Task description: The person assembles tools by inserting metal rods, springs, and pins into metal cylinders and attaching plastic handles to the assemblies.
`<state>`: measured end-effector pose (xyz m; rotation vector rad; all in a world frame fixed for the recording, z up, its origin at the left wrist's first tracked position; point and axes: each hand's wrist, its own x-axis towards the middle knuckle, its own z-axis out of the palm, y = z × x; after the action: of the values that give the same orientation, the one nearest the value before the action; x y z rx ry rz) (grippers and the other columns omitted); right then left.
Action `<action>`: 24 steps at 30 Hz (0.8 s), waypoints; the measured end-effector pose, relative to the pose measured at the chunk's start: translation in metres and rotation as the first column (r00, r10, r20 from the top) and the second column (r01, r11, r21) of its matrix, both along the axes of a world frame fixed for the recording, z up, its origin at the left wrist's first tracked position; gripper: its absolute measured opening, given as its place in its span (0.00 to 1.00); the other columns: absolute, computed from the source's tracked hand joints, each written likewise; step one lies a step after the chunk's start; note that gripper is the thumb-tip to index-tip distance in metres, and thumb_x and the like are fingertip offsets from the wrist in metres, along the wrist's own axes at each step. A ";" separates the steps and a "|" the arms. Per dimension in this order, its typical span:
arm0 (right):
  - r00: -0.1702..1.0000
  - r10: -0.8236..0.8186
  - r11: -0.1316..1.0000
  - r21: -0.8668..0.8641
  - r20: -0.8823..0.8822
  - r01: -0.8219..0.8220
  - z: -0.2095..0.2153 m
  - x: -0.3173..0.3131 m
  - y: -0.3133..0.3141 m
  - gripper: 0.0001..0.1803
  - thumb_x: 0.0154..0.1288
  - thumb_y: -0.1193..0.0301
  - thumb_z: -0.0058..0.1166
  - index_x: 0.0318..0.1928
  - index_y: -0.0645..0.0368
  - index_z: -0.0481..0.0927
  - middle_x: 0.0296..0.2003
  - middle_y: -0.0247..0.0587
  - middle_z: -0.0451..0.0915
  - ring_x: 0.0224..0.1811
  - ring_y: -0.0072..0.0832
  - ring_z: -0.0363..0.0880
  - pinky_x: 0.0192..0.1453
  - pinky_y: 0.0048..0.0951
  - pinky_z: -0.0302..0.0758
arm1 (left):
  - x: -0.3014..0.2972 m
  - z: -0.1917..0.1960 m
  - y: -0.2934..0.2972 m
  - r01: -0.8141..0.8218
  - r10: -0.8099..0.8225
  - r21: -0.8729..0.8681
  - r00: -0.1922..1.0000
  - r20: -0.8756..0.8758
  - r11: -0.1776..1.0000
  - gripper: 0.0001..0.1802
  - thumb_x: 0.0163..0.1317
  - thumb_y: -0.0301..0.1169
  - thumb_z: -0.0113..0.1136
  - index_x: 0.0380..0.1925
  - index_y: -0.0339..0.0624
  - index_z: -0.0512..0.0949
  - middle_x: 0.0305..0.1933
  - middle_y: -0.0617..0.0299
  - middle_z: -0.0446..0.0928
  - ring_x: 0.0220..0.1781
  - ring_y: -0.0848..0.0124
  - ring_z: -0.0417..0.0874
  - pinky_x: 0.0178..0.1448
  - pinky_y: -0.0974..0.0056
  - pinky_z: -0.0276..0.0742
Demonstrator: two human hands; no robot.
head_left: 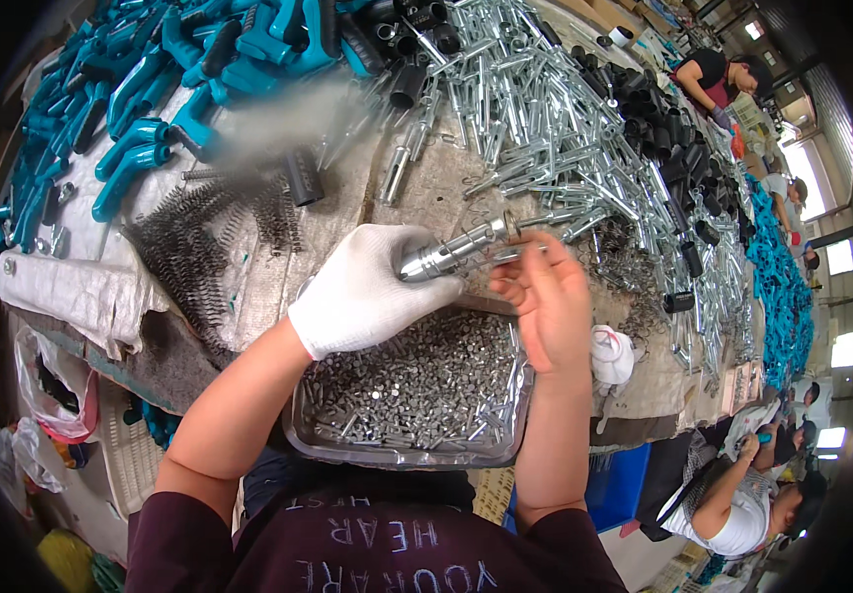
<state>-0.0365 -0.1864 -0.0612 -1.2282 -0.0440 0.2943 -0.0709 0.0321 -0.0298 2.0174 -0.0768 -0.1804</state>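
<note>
In the centre, the left hand (367,287) is closed around a metal shaft (458,247), seemingly half-assembled; the right hand (550,301) half curls, its hold unclear; loose rods (535,109) lie upper right.

Maroon short-sleeved shirt (377,559) — pale lettering (384,534); left hand (372,287) — white knit glove (347,311).

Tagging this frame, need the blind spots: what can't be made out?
All in the head view:
Right hand: motion blur on the fingertips; exact grip unclear.
Metal cylinder: near end hidden by the gloved left hand.
Teal tool handles: pile cut off by the top edge.
Pale grey blur beside the handles: masks whatever lies behind it.
Small metal pins: too small and heaped to count.
</note>
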 end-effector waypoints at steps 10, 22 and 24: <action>0.928 -0.266 0.960 -0.013 0.260 0.279 0.012 0.011 -0.032 0.10 0.77 0.72 0.47 0.50 0.64 0.76 0.41 0.40 0.82 0.39 0.22 0.80 0.46 0.26 0.80 | 0.004 -0.003 0.012 -0.049 0.046 0.025 0.995 0.086 0.999 0.15 0.58 0.34 0.59 0.32 0.30 0.83 0.25 0.51 0.80 0.29 0.71 0.79 0.39 0.64 0.76; 0.916 -0.324 0.945 0.035 0.237 0.325 0.003 0.014 -0.031 0.10 0.77 0.71 0.47 0.51 0.64 0.77 0.41 0.38 0.81 0.41 0.22 0.79 0.49 0.29 0.82 | 0.006 -0.008 0.012 -0.103 0.099 0.045 0.991 0.095 0.994 0.13 0.57 0.32 0.60 0.31 0.30 0.83 0.24 0.55 0.80 0.27 0.73 0.78 0.38 0.65 0.76; 0.917 -0.322 0.945 0.026 0.237 0.325 0.005 0.014 -0.031 0.11 0.77 0.71 0.47 0.52 0.63 0.76 0.42 0.38 0.81 0.41 0.22 0.79 0.49 0.29 0.82 | 0.008 -0.006 0.013 -0.090 0.088 0.024 0.992 0.087 0.996 0.13 0.57 0.32 0.60 0.30 0.31 0.83 0.24 0.55 0.80 0.27 0.73 0.78 0.38 0.65 0.76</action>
<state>-0.0223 -0.2171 -0.0562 -1.2574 -0.0448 -0.1437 -0.0633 0.0453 -0.0357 2.0520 -0.0392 -0.0380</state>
